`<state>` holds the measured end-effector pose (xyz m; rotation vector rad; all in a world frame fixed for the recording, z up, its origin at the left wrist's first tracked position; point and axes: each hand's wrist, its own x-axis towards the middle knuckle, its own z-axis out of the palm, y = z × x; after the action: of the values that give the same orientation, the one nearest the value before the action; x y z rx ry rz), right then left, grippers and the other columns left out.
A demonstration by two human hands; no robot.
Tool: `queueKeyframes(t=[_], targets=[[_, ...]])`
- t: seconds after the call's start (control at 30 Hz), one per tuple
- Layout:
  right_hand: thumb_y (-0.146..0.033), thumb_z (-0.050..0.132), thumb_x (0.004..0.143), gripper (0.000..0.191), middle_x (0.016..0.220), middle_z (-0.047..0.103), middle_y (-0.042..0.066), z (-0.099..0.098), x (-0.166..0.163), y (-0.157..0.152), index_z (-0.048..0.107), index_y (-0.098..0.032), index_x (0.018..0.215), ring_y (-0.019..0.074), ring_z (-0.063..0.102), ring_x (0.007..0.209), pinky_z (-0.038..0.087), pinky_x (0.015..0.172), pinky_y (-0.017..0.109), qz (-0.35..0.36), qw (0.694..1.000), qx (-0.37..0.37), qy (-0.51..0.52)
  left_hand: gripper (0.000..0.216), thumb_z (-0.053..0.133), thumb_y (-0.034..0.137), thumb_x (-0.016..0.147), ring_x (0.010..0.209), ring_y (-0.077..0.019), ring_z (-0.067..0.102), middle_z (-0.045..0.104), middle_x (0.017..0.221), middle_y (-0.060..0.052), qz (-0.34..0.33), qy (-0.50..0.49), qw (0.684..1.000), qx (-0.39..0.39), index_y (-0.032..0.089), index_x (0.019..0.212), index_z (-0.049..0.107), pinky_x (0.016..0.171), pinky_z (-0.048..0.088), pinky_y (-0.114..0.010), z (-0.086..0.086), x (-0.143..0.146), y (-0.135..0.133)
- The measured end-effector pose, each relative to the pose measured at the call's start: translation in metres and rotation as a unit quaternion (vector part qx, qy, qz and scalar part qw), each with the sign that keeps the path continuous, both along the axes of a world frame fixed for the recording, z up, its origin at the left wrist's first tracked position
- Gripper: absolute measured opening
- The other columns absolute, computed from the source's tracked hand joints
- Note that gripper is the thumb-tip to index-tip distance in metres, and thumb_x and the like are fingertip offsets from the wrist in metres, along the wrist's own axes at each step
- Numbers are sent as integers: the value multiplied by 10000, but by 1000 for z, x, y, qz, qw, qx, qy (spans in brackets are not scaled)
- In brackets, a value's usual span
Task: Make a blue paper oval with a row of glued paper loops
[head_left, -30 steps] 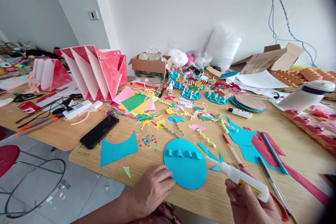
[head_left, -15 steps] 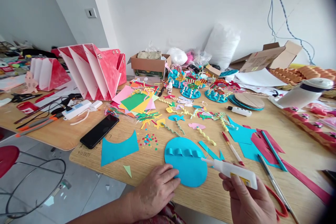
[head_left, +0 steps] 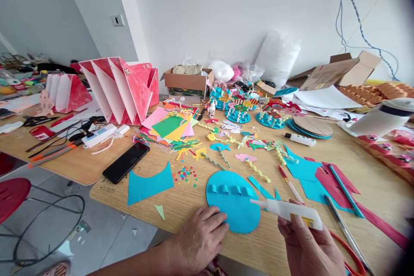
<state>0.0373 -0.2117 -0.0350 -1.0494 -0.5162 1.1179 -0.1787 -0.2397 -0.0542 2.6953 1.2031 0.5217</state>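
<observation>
A round blue paper disc [head_left: 233,217] lies near the table's front edge, with a looped blue paper strip [head_left: 230,190] running across its upper half. My left hand [head_left: 202,237] rests flat, fingers stretched out over the disc's lower left edge. In my right hand [head_left: 310,237] is a white glue bottle [head_left: 287,210] with a yellow label, tipped so its thin nozzle points left. The nozzle tip is over the disc's right part, just below the strip's right end; whether it touches the paper I cannot tell. Blue paper scraps [head_left: 260,187] lie beside the disc.
Left of the disc are a black phone [head_left: 126,163], a curved blue offcut [head_left: 150,185] and confetti dots [head_left: 186,173]. Behind are paper fish with twisted stems and finished blue-based pieces [head_left: 237,114]. At right lie a pen [head_left: 347,233], red-handled scissors [head_left: 351,250] and a red marker [head_left: 291,184].
The view has shifted slightly, so everything sits a little further right. The nozzle is slightly lower relative to the strip. My left hand stays on the disc.
</observation>
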Motion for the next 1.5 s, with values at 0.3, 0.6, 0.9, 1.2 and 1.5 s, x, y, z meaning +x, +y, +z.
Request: queueKeyframes(t=[0.3,0.6,0.9,1.2,1.5], targets=[[-280,745,640,225,752,614,0,5,-9,4,663,-173,819,94,538,594,478,503,184,10,1000,-4,25,180,423,144,884,934,-152,540,618,945,-36,37,-57,997,30,189,954,583,867,454,-295,5,-12,-1],[-316,776,599,333,719,620,7,39,-35,27,654,-170,872,98,523,563,404,461,194,40,997,41,-50,190,412,133,881,627,-128,545,594,663,-16,84,-174,972,134,157,930,594,598,458,-227,28,-33,11],[-305,736,661,261,770,598,11,44,-21,29,642,-179,869,106,516,618,407,505,198,29,996,71,-53,226,412,50,836,750,-119,559,598,812,-47,60,-213,971,88,163,942,578,682,468,-195,47,-49,-5],[-387,735,640,378,808,641,12,20,-22,12,631,-196,950,161,556,744,439,650,250,32,980,14,-195,179,421,182,894,927,-156,534,596,921,-45,18,-50,999,7,185,946,592,847,465,-293,7,-15,3],[-328,741,639,333,814,655,19,1,-25,5,637,-183,920,147,564,717,458,637,242,45,988,13,-150,210,403,180,899,960,-156,543,597,978,-52,36,-46,998,32,192,983,595,876,474,-307,7,-12,2]])
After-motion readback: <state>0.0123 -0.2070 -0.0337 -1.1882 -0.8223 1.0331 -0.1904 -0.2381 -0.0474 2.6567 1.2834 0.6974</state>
